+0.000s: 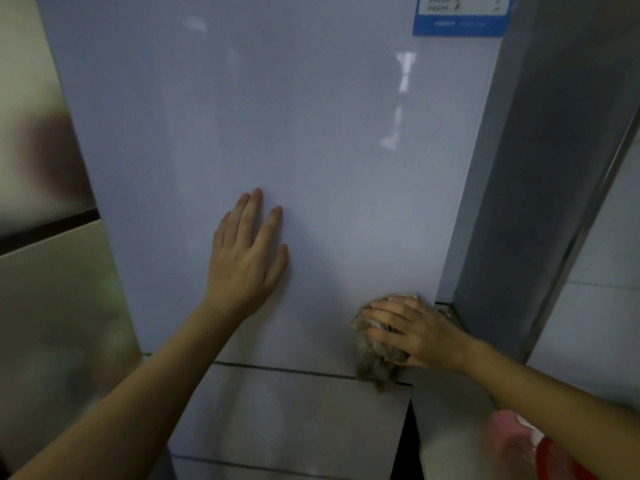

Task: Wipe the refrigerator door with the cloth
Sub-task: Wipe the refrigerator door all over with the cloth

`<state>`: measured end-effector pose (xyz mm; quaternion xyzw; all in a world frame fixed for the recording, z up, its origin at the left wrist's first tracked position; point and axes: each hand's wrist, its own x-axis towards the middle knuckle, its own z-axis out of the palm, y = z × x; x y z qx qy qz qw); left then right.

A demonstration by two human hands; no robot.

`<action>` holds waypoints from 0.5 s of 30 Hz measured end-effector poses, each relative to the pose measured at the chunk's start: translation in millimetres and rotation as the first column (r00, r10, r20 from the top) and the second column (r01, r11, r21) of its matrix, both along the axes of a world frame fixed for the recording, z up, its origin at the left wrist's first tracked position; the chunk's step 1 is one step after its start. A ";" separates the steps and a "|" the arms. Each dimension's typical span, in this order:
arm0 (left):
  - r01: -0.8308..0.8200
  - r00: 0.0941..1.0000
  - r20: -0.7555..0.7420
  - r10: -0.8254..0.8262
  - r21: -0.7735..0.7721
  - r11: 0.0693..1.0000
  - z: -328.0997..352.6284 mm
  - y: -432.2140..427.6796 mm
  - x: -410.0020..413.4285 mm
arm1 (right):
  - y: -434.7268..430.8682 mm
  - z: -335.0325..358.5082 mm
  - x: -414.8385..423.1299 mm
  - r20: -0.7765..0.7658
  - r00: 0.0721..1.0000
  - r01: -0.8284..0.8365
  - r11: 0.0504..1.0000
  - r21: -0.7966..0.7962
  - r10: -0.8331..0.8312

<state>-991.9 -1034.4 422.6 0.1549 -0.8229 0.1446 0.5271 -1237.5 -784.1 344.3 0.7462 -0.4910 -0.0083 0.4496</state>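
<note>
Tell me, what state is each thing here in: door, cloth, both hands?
Refrigerator door: looks closed, glossy.
Cloth: bunched, pressed against the door's lower right corner.
Left hand: flat on the door, fingers straight.
Right hand: fingers spread over the cloth, pressing it.
Blue label: stuck at the door's top right.

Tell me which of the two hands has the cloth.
The right hand, low near the door's right edge, presses the crumpled cloth against the refrigerator door; the left hand lies flat and bare on the door, higher up.
</note>
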 end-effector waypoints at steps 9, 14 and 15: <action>-0.029 0.998 -0.056 0.029 -0.003 1.000 32.7 -21.2 14.1 | -38.0 154.0 27.7 0.229 0.973 0.078 0.901 -0.426 0.024; -0.032 0.993 -0.114 0.030 -0.018 0.999 73.8 -35.4 16.5 | -59.2 244.2 43.3 0.310 0.948 0.131 0.798 -0.588 0.073; -0.035 0.992 -0.123 0.033 -0.018 0.999 81.0 -38.7 16.9 | -64.0 254.0 46.3 0.325 0.942 0.140 0.787 -0.601 0.080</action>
